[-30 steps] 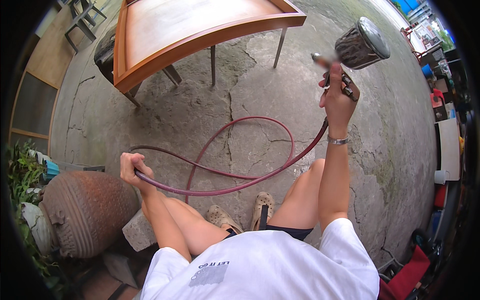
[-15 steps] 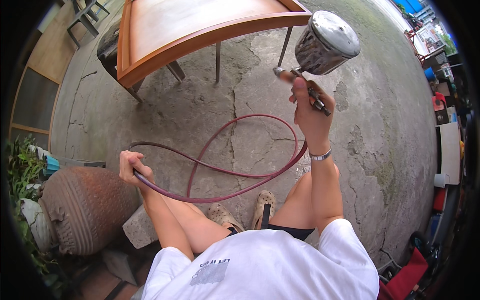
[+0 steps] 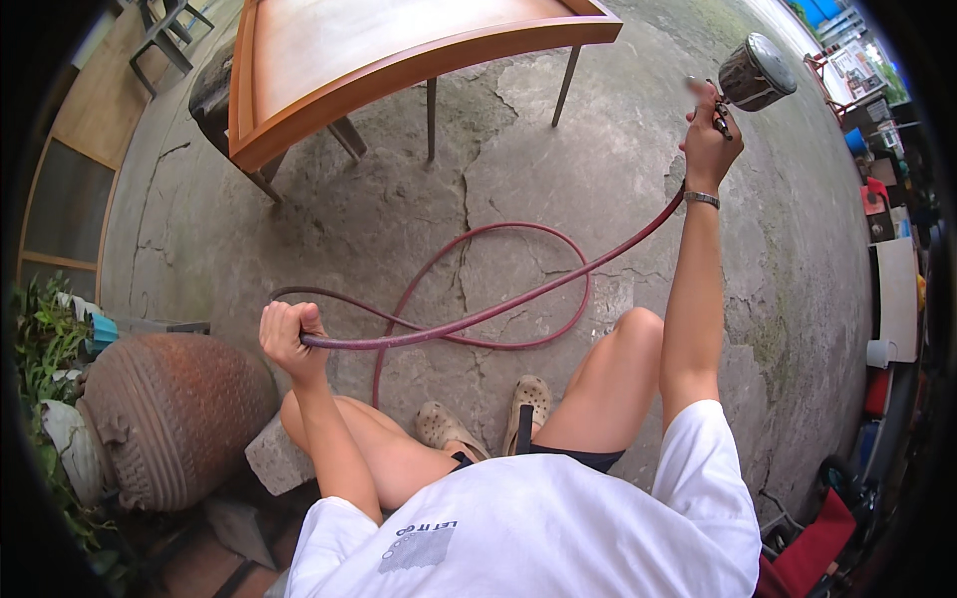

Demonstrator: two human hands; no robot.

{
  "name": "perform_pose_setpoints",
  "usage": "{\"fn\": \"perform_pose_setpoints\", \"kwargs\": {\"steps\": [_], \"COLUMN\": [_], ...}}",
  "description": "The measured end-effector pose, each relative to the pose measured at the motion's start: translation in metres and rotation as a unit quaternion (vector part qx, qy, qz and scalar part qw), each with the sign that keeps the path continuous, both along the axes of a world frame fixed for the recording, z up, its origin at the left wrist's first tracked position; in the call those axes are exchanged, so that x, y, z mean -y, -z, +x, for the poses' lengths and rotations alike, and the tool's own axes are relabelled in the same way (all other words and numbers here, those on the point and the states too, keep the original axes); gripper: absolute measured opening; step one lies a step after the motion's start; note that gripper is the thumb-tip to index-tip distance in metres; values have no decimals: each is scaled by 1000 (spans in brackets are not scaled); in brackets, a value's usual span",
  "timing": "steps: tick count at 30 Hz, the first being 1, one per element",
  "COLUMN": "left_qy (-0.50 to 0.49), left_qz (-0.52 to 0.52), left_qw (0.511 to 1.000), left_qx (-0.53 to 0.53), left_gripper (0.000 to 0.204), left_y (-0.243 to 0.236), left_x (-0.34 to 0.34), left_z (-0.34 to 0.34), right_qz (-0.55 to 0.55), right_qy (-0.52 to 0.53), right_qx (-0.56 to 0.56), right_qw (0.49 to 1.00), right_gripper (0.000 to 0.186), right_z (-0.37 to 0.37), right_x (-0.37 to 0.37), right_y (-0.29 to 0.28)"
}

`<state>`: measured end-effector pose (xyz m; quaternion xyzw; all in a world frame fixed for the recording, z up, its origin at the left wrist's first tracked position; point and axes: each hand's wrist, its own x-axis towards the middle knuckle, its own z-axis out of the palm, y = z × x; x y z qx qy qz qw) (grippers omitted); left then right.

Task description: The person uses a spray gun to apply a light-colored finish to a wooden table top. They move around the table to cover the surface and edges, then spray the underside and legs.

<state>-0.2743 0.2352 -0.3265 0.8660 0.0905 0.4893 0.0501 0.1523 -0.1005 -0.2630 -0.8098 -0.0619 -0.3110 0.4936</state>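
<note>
In my right hand [image 3: 710, 149], held out at the upper right, is a spray gun [image 3: 755, 75] with a round metal cup on top. My fingers wrap its handle, and the grip is partly hidden by the hand. A dark red hose [image 3: 478, 314] runs from below that hand across to my left hand [image 3: 291, 334], which is closed around it above my left knee. The rest of the hose lies looped on the ground. Beyond it stands a framed panel [image 3: 399, 95] with an orange-brown wooden border and a whitish middle, raised on thin legs.
A large brown clay jar [image 3: 189, 419] lies at the left beside a stone block [image 3: 279, 456] and green plants [image 3: 48, 339]. Cracked concrete [image 3: 558, 199] spreads around my feet. A grey chair [image 3: 164, 45] stands at the far left; assorted items, including a white cup [image 3: 879, 353], line the right edge.
My right hand has swung outward to the right and farther away with the spray gun. My left hand has shifted slightly right, and the hose between my hands is now stretched straighter.
</note>
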Motion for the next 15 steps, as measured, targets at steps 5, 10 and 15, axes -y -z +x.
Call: {"fn": "perform_pose_setpoints", "kwargs": {"steps": [5,10,15], "left_qy": [-21,-66,-69], "left_qz": [-22,-60,-98], "left_qw": [999,994,989], "left_qx": [15,57,91], "left_gripper": [44,43,44], "left_y": [-1,-6,-12], "left_x": [-5,-10,-11], "left_z": [-5,-10,-7], "right_qz": [39,65,85], "right_qy": [12,-83,-159], "right_qx": [-21,-86,-127], "right_qw": [999,991,975], "right_gripper": [36,42,46], "right_z": [0,-42,-99], "right_x": [7,-12,-36], "right_y": [-1,4,0]}}
